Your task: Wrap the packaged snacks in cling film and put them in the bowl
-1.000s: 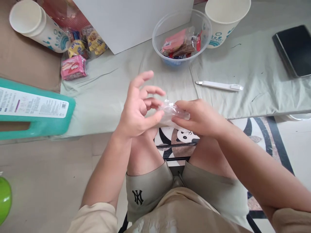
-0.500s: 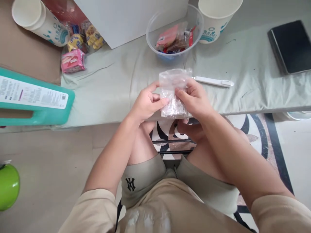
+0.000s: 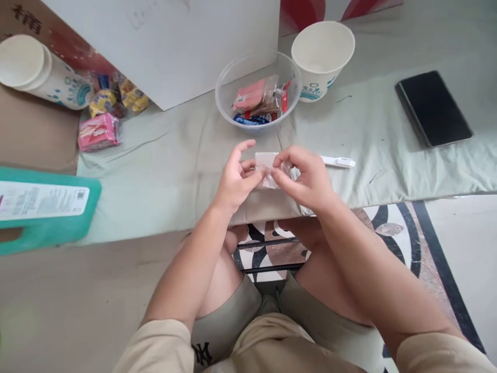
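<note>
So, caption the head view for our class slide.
Left hand and right hand hold a clear plastic bag near a bowl of wrapped snacks.

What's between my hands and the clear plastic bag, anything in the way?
Nothing visible. The fingers of your left hand and right hand are on the plastic bag. The white cutter lies partly hidden behind your right hand, not between it and the bag.

Left hand (image 3: 236, 180) and right hand (image 3: 308, 177) nearly meet, thumbs (image 3: 253, 181) inward, right fingers (image 3: 295, 155) curled, one left finger (image 3: 246, 144) raised.
</note>
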A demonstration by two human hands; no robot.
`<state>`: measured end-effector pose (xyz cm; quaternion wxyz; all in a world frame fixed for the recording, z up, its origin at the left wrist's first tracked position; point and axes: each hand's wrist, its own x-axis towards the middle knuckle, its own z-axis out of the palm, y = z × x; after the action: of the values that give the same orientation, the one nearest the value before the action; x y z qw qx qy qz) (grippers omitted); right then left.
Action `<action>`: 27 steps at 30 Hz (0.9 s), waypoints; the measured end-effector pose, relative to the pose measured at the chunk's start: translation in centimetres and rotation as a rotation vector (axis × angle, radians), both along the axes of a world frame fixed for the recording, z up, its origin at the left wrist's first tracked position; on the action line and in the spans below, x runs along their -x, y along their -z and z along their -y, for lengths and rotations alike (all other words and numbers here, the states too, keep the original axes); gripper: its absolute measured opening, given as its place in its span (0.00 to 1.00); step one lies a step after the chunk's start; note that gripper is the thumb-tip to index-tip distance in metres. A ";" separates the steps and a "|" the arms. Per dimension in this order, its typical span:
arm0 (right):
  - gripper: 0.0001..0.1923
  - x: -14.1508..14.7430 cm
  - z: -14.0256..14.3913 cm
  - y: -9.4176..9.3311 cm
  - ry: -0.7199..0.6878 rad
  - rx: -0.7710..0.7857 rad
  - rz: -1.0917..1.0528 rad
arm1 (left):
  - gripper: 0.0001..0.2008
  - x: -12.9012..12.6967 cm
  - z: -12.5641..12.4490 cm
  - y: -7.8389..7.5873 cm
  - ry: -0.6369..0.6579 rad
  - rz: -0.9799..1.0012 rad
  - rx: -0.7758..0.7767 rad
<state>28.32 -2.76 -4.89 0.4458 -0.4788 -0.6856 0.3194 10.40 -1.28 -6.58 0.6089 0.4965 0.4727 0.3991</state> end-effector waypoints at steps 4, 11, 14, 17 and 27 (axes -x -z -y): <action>0.18 -0.5 -0.2 0.6 0.039 -0.015 -0.056 | 0.29 -1.3 -0.3 -0.8 0.020 0.005 0.002; 0.11 -1.6 -1.1 0.6 0.073 0.067 -0.136 | 0.12 -0.7 -0.3 -1.5 -0.074 -0.285 -0.429; 0.06 -2.1 -1.1 0.1 0.166 0.011 -0.157 | 0.07 0.0 0.1 -2.8 -0.175 -0.405 -0.681; 0.04 -2.9 -0.8 -0.3 0.260 -0.019 -0.193 | 0.04 -0.5 -1.3 -6.4 -0.317 -0.482 -0.935; 0.06 -4.4 -0.7 -0.6 0.282 -0.011 -0.188 | 0.18 -14.8 -20.7 -12.9 0.413 -1.432 -0.770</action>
<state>32.70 -2.05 -4.25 0.5509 -0.5357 -0.5687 0.2935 25.19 19.38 6.37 0.0104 0.8798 0.4752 0.0015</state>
